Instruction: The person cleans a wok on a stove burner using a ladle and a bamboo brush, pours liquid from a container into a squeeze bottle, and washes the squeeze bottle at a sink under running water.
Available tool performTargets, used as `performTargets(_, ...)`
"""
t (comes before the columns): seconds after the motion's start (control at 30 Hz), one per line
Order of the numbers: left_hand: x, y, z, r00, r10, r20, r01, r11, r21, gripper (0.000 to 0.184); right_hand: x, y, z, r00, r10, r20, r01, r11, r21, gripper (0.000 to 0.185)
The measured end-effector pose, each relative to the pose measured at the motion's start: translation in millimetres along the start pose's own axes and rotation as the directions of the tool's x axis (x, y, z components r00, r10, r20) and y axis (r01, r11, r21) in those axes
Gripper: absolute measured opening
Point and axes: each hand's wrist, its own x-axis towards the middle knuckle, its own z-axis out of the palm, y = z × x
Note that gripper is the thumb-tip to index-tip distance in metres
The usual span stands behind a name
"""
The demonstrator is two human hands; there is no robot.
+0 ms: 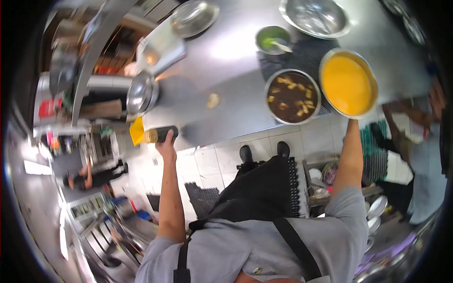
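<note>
My left hand, at the table's front edge, is closed around a dark cylindrical thing with a tan end; its exact kind is unclear. A yellow flat-sided piece sits at its far end; I cannot tell whether they are joined. On the right, my right hand holds a metal bowl of orange-yellow liquid from below at the near rim, its fingers mostly hidden. Beside that bowl stands a metal bowl of dark brown mixture with pale yellow chunks.
A small bowl of green stuff with a white utensil and a large metal bowl stand farther back. Metal bowls line the left. A pale blob lies on the steel table. Another person stands close on the right.
</note>
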Motion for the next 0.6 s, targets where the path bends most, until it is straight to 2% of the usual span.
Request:
performTargets(0.07,-11.0,11.5,-9.7,1.0,0.017,0.005,-0.017,1.0,-0.001,0.046,-12.1,11.8,-3.1,0.999,0.04,0.007,-0.04,0.998,0.05,0.031)
performTargets(0.13,-25.1,23.7,-18.5,0.999,0.049,0.02,-0.049,0.999,-0.008,0.044,-46.6,43.9,-6.4,0.986,0.155,0.068,-0.159,0.986,0.057,0.031)
performTargets(0.17,-30.3,27.7,-26.7,0.998,0.05,0.025,-0.05,0.999,-0.013,0.046,-73.4,70.5,-7.0,0.956,0.245,0.16,-0.247,0.969,-0.005,0.031)
performTargets(0.2,-36.8,33.4,-35.2,0.999,0.053,0.012,-0.053,0.999,0.002,0.047,-104.1,104.5,-5.4,0.894,0.364,0.262,-0.306,0.922,-0.236,0.02)
performTargets(0.23,-43.0,39.8,-43.1,0.998,0.055,0.001,-0.055,0.998,0.016,0.047,-129.3,87.3,-16.4,0.56,0.473,0.681,-0.391,0.875,-0.286,0.022)
performTargets(0.27,-51.0,48.1,-51.4,0.997,0.08,0.006,-0.08,0.997,0.019,0.05,-170.1,54.0,-5.0,0.053,0.459,0.887,-0.422,0.815,-0.396,0.025)
performTargets(0.3,-58.4,55.8,-62.4,0.997,0.079,-0.007,-0.079,0.996,0.031,0.051,-225.0,-97.6,17.0,-0.06,0.666,0.744,-0.281,0.704,-0.652,0.021)
performTargets(0.33,-67.2,63.6,-75.3,0.997,0.073,-0.016,-0.073,0.996,0.043,0.051,-255.7,-147.5,36.9,-0.28,0.526,0.803,-0.206,0.784,-0.586,0.021)
performTargets(0.4,-78.6,75.6,-102.0,0.996,0.087,-0.023,-0.085,0.994,0.075,0.051,-303.3,-265.0,83.3,-0.262,0.211,0.942,-0.22,0.937,-0.271,0.023)
performTargets(0.47,-92.5,80.4,-135.9,0.996,0.088,-0.02,-0.087,0.994,0.068,0.051,-323.4,-301.6,144.0,0.145,-0.05,0.988,0.02,0.999,0.048,0.032)
performTargets(0.5,-97.9,81.8,-154.1,0.995,0.096,-0.022,-0.094,0.994,0.063,0.051,-328.0,-339.7,169.5,0.31,-0.078,0.948,0.187,0.982,0.02,0.041)
performTargets(0.53,-103.1,82.6,-172.1,0.995,0.098,-0.012,-0.097,0.994,0.039,0.048,-335.0,-377.0,194.2,0.454,-0.145,0.879,0.341,0.94,-0.021,0.05)
performTargets(0.57,-110.2,83.1,-189.5,0.997,0.08,-0.023,-0.079,0.996,0.032,0.043,-337.5,-386.4,220.8,0.467,-0.334,0.819,0.576,0.817,0.005,0.059)
performTargets(0.6,-115.5,76.5,-210.1,0.997,0.076,-0.032,-0.075,0.997,0.037,0.041,-336.6,-388.4,242.1,0.42,-0.521,0.743,0.768,0.64,0.014,0.069)
